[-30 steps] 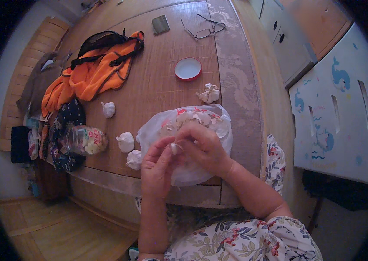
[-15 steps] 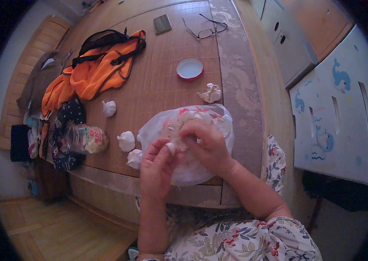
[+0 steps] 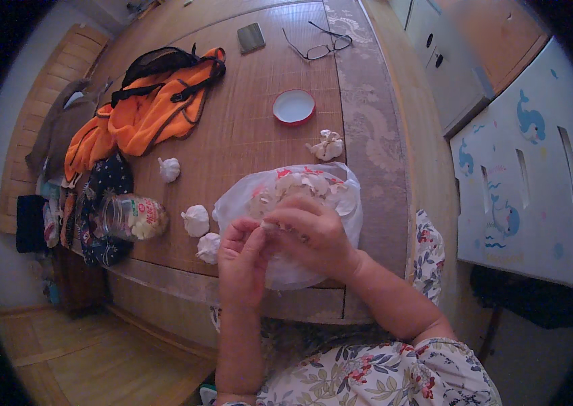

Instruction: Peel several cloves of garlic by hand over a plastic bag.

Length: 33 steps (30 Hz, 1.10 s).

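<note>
My left hand (image 3: 243, 257) pinches a pale garlic clove (image 3: 269, 225) between thumb and fingertips, and most of the clove is hidden. Closed fingers of my right hand (image 3: 320, 237) meet it from the other side, gripping at the clove. Both hands are over a white plastic bag (image 3: 232, 196) spread on the table, with papery garlic skins (image 3: 300, 183) on it. To the left of the bag lie three whole garlic bulbs (image 3: 196, 220). A partly broken-up bulb (image 3: 327, 145) sits just beyond the bag.
A clear jar (image 3: 134, 216) with peeled cloves lies on its side at the left, by a dark patterned cloth (image 3: 112, 177). Farther off are a red-rimmed lid (image 3: 294, 107), eyeglasses (image 3: 318, 51), a dark flat rectangle (image 3: 251, 38) and an orange-and-black garment (image 3: 151, 115).
My right hand has moved left and its fingertips have come onto the clove. The left hand stays nearly in place, still pinching it.
</note>
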Motion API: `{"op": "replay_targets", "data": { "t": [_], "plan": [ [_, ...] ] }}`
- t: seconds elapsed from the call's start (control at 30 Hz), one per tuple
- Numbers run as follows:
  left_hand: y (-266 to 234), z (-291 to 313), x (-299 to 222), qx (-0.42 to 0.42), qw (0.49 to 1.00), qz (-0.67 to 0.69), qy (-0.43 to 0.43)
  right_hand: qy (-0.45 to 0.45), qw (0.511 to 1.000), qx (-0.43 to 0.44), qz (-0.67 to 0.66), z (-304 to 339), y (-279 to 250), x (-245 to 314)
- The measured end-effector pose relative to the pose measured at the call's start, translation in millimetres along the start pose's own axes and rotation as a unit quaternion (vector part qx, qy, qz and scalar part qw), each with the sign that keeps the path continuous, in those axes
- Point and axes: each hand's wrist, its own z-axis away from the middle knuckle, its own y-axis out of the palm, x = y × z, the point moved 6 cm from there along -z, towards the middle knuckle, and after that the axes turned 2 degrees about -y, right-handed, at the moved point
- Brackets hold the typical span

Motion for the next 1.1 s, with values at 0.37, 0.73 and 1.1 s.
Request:
{"op": "replay_targets", "data": {
  "t": [0.37, 0.73, 1.1],
  "plan": [
    [9, 4, -10, -0.071, 0.987, -0.136, 0.051, 0.084, 0.996, 0.002, -0.03, 1, -4, -4],
    [26, 18, -28, -0.06, 0.858, -0.453, 0.236, 0.12, 0.992, 0.025, -0.02, -1, -7, -5],
    [26, 12, -20, -0.051, 0.956, -0.28, 0.071, 0.108, 0.993, 0.021, -0.04, -1, -8, -3]
  ]
}}
